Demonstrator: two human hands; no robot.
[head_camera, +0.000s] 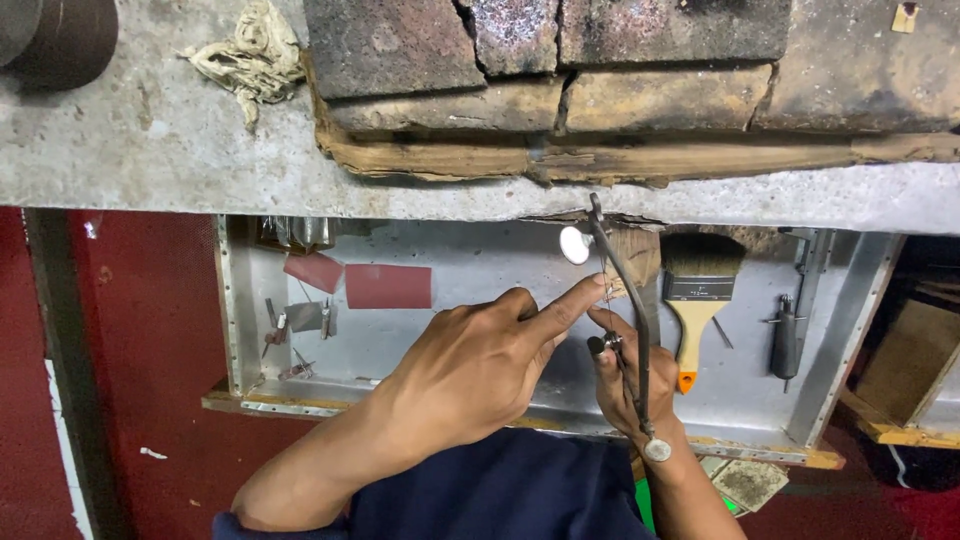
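My right hand (630, 385) grips the handle of a thin metal saw frame (622, 275), which rises up to the wooden peg (632, 255) at the edge of the grey bench (150, 150). My left hand (480, 365) reaches across with its forefinger stretched out, the tip touching the blade and the small piece near the peg. The other left fingers are curled. The piece under the fingertip is too small to make out.
An open metal drawer (450, 275) under the bench holds a flat paintbrush (697, 290), a dark-handled tool (786, 340), red sandpaper sheets (388, 286) and small clips (285, 335). Scorched bricks (540, 60) and a rag (250, 55) lie on the bench.
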